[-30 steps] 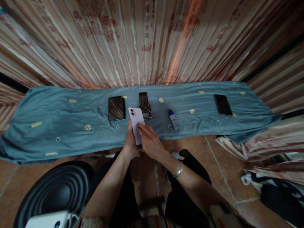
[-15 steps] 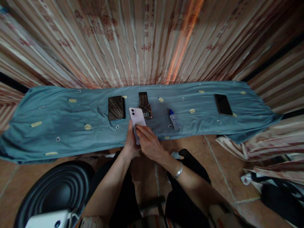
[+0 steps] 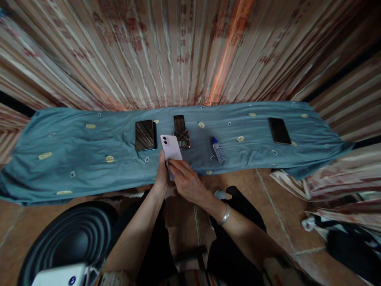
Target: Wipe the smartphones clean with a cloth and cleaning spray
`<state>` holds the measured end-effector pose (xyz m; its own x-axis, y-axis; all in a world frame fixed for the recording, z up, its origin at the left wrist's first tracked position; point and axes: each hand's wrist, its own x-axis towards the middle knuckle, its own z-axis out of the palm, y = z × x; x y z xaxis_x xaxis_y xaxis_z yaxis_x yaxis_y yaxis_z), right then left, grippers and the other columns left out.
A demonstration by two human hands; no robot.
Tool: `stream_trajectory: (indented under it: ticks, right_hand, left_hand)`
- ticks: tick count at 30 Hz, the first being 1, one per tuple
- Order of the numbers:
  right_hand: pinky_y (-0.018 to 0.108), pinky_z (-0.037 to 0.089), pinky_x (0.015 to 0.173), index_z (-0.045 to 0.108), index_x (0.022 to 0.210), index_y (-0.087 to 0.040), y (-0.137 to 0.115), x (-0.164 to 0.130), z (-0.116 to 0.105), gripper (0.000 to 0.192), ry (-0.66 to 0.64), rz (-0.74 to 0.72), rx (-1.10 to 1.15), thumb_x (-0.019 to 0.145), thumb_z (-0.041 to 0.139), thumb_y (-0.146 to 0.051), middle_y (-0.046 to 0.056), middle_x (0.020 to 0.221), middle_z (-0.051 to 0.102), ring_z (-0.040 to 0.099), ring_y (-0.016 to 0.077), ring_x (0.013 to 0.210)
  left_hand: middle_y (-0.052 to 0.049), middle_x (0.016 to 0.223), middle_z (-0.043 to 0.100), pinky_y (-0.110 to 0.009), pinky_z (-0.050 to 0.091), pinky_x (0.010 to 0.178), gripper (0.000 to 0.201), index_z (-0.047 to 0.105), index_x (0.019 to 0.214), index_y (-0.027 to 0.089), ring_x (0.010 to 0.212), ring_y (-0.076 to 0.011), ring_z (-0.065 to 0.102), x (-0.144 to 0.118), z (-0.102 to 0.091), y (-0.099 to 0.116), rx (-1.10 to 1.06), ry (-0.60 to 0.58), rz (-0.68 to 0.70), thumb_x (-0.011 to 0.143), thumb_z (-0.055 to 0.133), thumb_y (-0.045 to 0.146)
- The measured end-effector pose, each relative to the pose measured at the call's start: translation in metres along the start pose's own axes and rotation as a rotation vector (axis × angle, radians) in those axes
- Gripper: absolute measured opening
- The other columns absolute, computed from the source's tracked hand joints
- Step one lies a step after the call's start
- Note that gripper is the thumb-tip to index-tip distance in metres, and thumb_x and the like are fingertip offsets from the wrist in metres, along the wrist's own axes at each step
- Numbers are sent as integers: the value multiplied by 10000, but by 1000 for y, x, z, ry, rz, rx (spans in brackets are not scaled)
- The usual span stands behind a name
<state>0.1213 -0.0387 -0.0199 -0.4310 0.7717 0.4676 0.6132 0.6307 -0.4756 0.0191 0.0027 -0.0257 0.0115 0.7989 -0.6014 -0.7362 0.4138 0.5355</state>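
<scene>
My left hand (image 3: 162, 176) grips a white phone (image 3: 170, 147) by its lower end, back side up with the two camera lenses at the top. My right hand (image 3: 186, 180) lies over the phone's lower part, its fingertips pressed on the back; whether something is under them is hidden. Both hands hover at the near edge of a blue cloth (image 3: 74, 147). On the cloth just beyond lie a dark phone (image 3: 145, 135), a checkered flip phone (image 3: 181, 132) and a small spray bottle (image 3: 218, 149).
Another black phone (image 3: 279, 130) lies far right on the cloth. Striped curtains hang behind. A round black ribbed object (image 3: 68, 238) with a white device (image 3: 59, 276) sits at the lower left. Crumpled striped fabric and dark clothing (image 3: 342, 222) lie on the tiled floor, right.
My right hand's fingers have slid a little down and left over the white phone's back. The phone has barely shifted; everything on the cloth stays put.
</scene>
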Motion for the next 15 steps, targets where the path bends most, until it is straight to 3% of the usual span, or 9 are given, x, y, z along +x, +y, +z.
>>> stream_trajectory:
  ticks: [10, 15]
  right_hand:
    - [439, 481, 1100, 623, 1254, -61, 13, -3, 3, 425, 38, 32, -15, 912, 373, -29, 188, 1320, 612, 541, 257, 1265]
    - [459, 496, 1080, 625, 1258, -88, 19, -3, 2, 449, 44, 71, -3, 914, 342, -32, 174, 1300, 625, 552, 256, 1250]
  left_hand:
    - [-46, 730, 729, -227, 562, 714, 488, 707, 914, 142, 751, -162, 718, -4, 7, 6, 11, -30, 33, 957, 406, 524]
    - [-34, 765, 745, -246, 553, 806, 437, 718, 945, 168, 847, -183, 725, -6, 11, 8, -28, -6, 62, 954, 429, 495]
